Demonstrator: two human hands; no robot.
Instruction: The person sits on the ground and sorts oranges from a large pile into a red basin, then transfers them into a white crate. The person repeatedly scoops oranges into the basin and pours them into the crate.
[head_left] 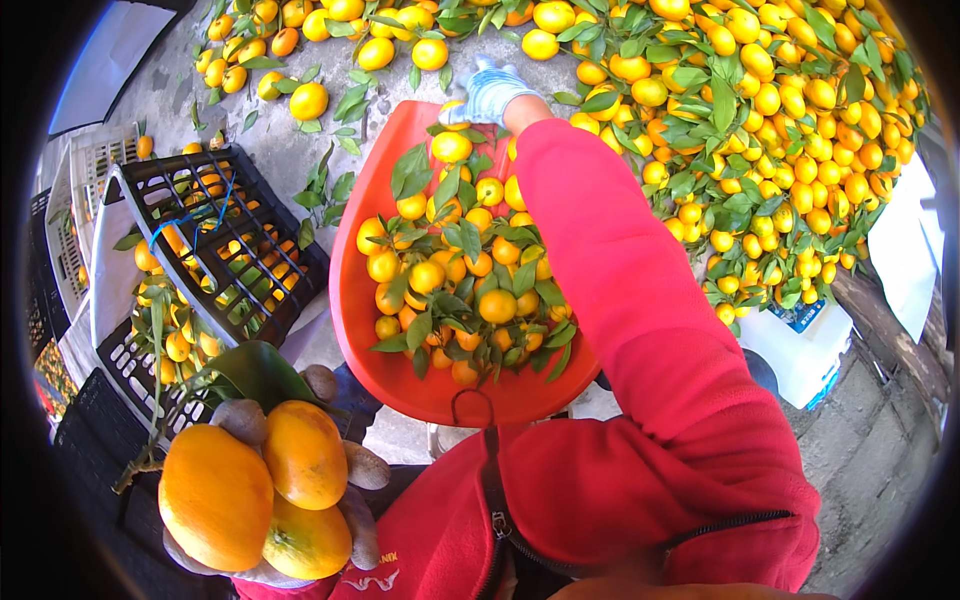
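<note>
Grey floor [270, 170] is spreading around you. Near left, your left hand [358, 520] is cupping three large orange fruits [216, 495]. Your gloved right hand [490, 92] is reaching to the far edge of the red scoop [345, 290]; I cannot tell whether it is gripping anything. The scoop is carrying a partial load of leafy fruit [497, 306], so the work seems under way; a big heap [780, 130] is lying ungathered far right, and a tilted black crate [225, 230] is standing left.
</note>
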